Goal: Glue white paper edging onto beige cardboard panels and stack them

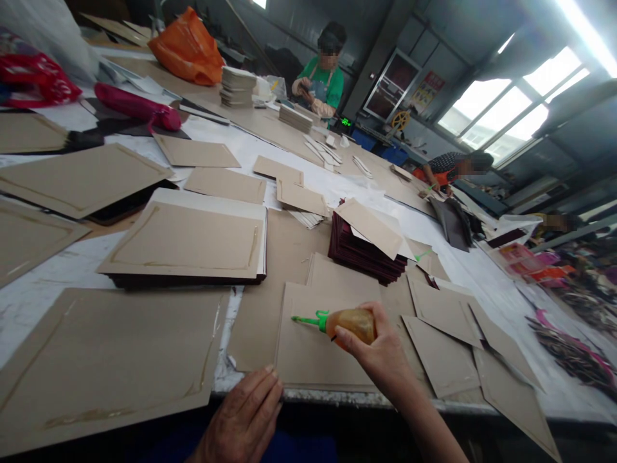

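Observation:
My right hand point(380, 347) is wrapped round a squeeze glue bottle point(354, 325) with a green nozzle and amber contents. The bottle lies almost level, its nozzle pointing left over a beige cardboard sheet point(313, 360). Whether the tip touches the sheet, I cannot tell. My left hand point(245, 415) is at the table's front edge, fingers stretched out side by side, fingertips at the sheet's lower left corner. To the left, a large cardboard sheet point(116, 347) carries shiny glue lines along its edges. Behind it, another glue-lined sheet point(187, 241) tops a stack with dark material below.
Behind the bottle stands a stack of dark maroon pieces point(361, 251) with cardboard on top. Several overlapping cardboard sheets point(448, 354) lie at right. An orange bag point(187, 48) and a pink pouch point(137, 106) are far left. A person in green point(335, 83) works across the table.

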`<move>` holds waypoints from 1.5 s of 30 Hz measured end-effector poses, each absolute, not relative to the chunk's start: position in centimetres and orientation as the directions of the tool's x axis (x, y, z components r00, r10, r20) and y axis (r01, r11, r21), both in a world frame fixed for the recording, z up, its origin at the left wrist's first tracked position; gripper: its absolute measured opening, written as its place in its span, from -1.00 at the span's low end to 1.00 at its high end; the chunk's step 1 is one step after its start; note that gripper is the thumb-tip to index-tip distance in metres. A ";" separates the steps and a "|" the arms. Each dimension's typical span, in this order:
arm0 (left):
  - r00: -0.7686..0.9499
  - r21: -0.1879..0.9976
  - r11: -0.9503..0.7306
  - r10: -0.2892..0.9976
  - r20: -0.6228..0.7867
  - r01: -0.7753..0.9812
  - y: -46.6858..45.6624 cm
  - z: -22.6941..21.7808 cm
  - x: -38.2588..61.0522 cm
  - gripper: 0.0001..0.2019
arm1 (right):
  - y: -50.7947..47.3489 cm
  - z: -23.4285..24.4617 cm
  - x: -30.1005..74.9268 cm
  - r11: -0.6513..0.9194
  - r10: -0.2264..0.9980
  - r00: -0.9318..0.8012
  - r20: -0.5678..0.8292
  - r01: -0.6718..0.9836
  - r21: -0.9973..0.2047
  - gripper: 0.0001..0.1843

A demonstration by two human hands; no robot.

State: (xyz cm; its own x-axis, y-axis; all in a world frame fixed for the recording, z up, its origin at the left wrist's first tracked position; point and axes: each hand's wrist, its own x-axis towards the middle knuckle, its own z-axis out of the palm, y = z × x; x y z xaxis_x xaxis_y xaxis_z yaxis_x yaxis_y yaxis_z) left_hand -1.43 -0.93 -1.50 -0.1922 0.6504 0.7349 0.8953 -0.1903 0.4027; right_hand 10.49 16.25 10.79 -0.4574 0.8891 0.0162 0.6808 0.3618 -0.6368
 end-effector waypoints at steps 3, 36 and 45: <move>-0.167 0.383 -0.200 0.658 0.735 0.902 -1.0 -1.3 -1.6 -0.76 | 15.6 11.0 11.1 0.343 0.887 -0.462 -0.017 0.681 -0.647 -0.64; -0.044 0.229 -0.175 0.696 0.717 0.958 -1.5 -1.5 -1.4 -0.71 | 12.2 10.5 14.4 0.290 0.883 -0.460 -0.093 0.691 -0.662 -0.61; -0.041 0.220 -0.168 0.699 0.714 0.961 -1.6 -1.7 -1.4 -0.69 | 13.0 10.0 13.3 0.322 0.885 -0.465 -0.029 0.655 -0.684 -0.60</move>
State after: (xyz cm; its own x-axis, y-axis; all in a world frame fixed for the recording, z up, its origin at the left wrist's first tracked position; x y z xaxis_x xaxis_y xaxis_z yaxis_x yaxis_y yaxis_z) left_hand -1.35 -1.61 -1.70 -0.0414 0.6987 0.7142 0.9610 -0.1677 0.2197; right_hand 13.32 13.01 9.97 -0.4651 0.8848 -0.0290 0.6547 0.3218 -0.6839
